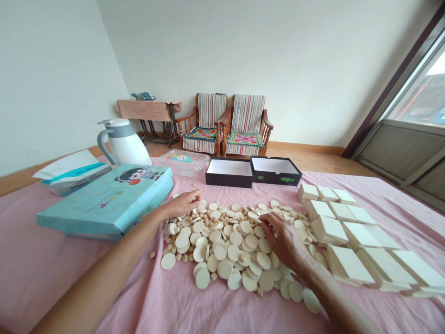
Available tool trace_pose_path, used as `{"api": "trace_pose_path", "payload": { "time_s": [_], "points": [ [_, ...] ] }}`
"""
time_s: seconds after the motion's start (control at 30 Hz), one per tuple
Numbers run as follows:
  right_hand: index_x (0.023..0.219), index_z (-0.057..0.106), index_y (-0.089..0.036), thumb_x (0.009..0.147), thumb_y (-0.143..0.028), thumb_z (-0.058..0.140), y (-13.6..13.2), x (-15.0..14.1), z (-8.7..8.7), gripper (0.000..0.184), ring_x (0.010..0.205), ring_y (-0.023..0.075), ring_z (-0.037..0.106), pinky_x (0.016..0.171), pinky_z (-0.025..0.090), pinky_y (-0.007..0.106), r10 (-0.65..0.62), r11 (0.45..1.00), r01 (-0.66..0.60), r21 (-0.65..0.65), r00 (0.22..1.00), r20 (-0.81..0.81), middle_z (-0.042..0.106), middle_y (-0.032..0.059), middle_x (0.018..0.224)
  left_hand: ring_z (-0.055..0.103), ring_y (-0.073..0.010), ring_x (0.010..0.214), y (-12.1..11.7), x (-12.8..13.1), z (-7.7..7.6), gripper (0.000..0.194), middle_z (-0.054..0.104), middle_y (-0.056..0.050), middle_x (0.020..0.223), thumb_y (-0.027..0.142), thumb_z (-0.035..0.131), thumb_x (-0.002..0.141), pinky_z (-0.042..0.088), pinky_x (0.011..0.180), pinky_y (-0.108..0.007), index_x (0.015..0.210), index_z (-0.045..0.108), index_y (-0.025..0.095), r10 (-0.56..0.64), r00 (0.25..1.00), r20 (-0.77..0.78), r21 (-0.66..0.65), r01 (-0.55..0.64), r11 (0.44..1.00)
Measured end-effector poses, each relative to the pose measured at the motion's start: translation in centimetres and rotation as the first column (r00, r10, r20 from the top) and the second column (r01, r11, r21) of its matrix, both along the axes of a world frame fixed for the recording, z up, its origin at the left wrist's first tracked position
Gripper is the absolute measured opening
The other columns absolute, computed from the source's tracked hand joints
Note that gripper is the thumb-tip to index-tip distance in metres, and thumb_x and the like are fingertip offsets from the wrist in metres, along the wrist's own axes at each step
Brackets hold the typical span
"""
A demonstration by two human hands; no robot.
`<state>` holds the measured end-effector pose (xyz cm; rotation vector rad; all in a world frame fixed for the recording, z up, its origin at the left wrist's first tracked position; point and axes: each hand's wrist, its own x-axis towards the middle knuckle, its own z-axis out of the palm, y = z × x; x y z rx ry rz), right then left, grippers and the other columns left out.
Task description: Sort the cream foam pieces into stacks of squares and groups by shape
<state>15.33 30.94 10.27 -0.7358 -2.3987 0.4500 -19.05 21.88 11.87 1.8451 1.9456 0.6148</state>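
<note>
A loose pile of round, pale wooden discs [220, 251] is spread in front of me, with small wooden cubes [207, 218] mixed in along its far and left side. My left hand [183, 203] is at the pile's far left edge, its fingers curled together; what they hold, if anything, is hidden. Over the right part of the pile, my right hand [283, 235] reaches in palm down. Its fingers are bent and slightly apart from the thumb, with the fingertips touching or just above the discs. Stacks of rectangular white pieces [351, 271] stand in rows to the right.
Two open black boxes [229, 181] [276, 178] sit behind the pile, beside a clear plastic case [184, 162]. A light-blue box [104, 199], a tissue pack [76, 174] and a white jug [127, 144] occupy the left. A pink cloth [167, 297] covers the surface.
</note>
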Motion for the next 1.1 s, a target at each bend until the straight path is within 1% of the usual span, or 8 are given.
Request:
{"api": "trace_pose_path", "payload": {
  "time_s": [0.13,0.23,0.4,0.57,0.7,0.8,0.93,1.1],
  "points": [
    [0.095,0.059,-0.021,0.094,-0.024,0.042,-0.1,-0.1,0.2,0.017,0.080,0.0184,0.058,0.071,0.044,0.030,0.013,1.000,-0.013,0.001,1.000,0.003,0.063,0.0051,0.090,0.049,-0.0139,0.066,0.2,-1.1,1.2,0.022,0.053,0.003,0.071,0.041,0.052,0.077,0.038,0.060,-0.023,0.075,0.051,0.019,0.059,0.998,0.013,0.021,-0.059,0.998],
    [0.094,0.059,-0.020,0.095,-0.025,0.041,-0.1,0.0,0.3,0.018,0.081,0.0190,0.058,0.072,0.044,0.030,0.015,1.000,-0.015,0.005,1.000,0.007,0.062,0.0059,0.089,0.053,-0.0150,0.068,1.7,-2.0,1.5,0.022,0.056,0.002,0.072,0.040,0.053,0.076,0.040,0.061,-0.024,0.076,0.053,0.018,0.189,0.982,0.015,0.082,-0.189,0.978],
    [0.095,0.060,-0.020,0.095,-0.024,0.042,-0.1,0.0,0.2,0.019,0.081,0.0193,0.057,0.073,0.045,0.031,0.009,1.000,-0.009,0.007,1.000,0.017,0.062,0.0058,0.089,0.058,-0.0155,0.065,5.2,-2.2,-0.5,0.016,0.060,0.000,0.067,0.031,0.057,0.078,0.043,0.056,-0.024,0.079,0.060,0.015,0.367,0.930,0.006,0.076,-0.366,0.927],
    [0.096,0.060,-0.020,0.094,-0.024,0.042,0.0,0.0,0.0,0.018,0.081,0.0191,0.058,0.073,0.045,0.031,0.016,1.000,-0.016,0.010,1.000,0.011,0.063,0.0058,0.089,0.062,-0.0173,0.084,6.5,-1.8,-1.8,0.024,0.065,-0.006,0.096,0.034,0.060,0.088,0.052,0.073,-0.032,0.098,0.063,0.012,0.371,0.929,-0.016,0.035,-0.370,0.928],
    [0.096,0.060,-0.020,0.095,-0.024,0.042,-0.1,0.0,0.1,0.019,0.082,0.0191,0.058,0.073,0.045,0.031,0.016,1.000,-0.016,0.019,1.000,-0.002,0.063,0.0064,0.090,0.062,-0.0206,0.085,4.9,-1.3,-0.7,0.018,0.069,-0.006,0.082,0.030,0.063,0.078,0.048,0.073,-0.028,0.080,0.069,0.014,0.285,0.958,0.001,0.056,-0.285,0.957],
    [0.096,0.060,-0.019,0.095,-0.024,0.041,-0.1,0.0,0.2,0.020,0.081,0.0191,0.058,0.073,0.046,0.031,0.020,0.999,-0.020,0.025,1.000,0.003,0.063,0.0072,0.091,0.063,-0.0186,0.079,2.8,-0.4,0.6,0.023,0.071,-0.003,0.083,0.034,0.065,0.071,0.048,0.070,-0.025,0.084,0.072,0.016,0.110,0.992,0.053,-0.009,-0.110,0.994],
    [0.096,0.060,-0.019,0.094,-0.024,0.041,-0.1,0.1,0.2,0.020,0.081,0.0189,0.058,0.071,0.046,0.031,0.025,0.999,-0.026,0.041,1.000,0.008,0.064,0.0073,0.090,0.064,-0.0186,0.084,0.6,0.8,1.6,0.028,0.073,-0.003,0.094,0.030,0.069,0.065,0.047,0.072,-0.023,0.091,0.075,0.020,-0.112,0.988,0.106,-0.081,0.120,0.989],
    [0.097,0.061,-0.020,0.094,-0.025,0.042,-0.1,0.1,0.2,0.020,0.080,0.0189,0.059,0.071,0.046,0.031,0.014,0.999,-0.015,0.037,1.000,0.025,0.064,0.0065,0.090,0.064,-0.0190,0.087,0.0,1.1,1.4,0.024,0.073,-0.005,0.096,0.025,0.062,0.071,0.046,0.078,-0.024,0.091,0.075,0.018,-0.151,0.985,0.088,-0.047,0.155,0.987]
  ]
}}
